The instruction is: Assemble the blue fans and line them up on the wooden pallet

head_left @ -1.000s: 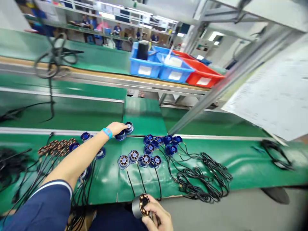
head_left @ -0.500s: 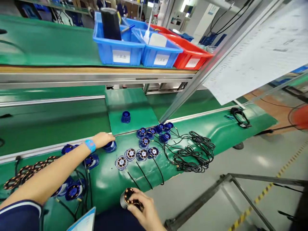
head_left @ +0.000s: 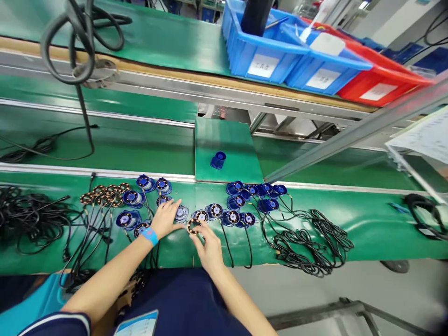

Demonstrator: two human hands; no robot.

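My left hand (head_left: 167,216), with a blue wristband, rests on the near green belt (head_left: 367,233), its fingertips closed on a blue round housing (head_left: 181,213). Just to its right, my right hand (head_left: 209,246) pinches a copper coil ring (head_left: 192,225) against the belt, right next to that housing. A row of blue housings with coils inside (head_left: 224,214) continues to the right, their black leads running toward me. A lone blue housing (head_left: 218,160) sits on the raised green pad (head_left: 231,140) beyond.
More blue housings (head_left: 130,198) and bare copper coils (head_left: 104,194) lie at the left. Tangled black cables (head_left: 310,242) lie at the right and more black cables (head_left: 28,217) far left. Blue bins (head_left: 266,56) and a red bin (head_left: 380,86) stand on the far shelf. A cable loop (head_left: 72,32) hangs at upper left.
My left hand drew back from the raised pad to the near belt, leaving one blue housing on the pad. My right hand rose from my lap to the belt with the coil.
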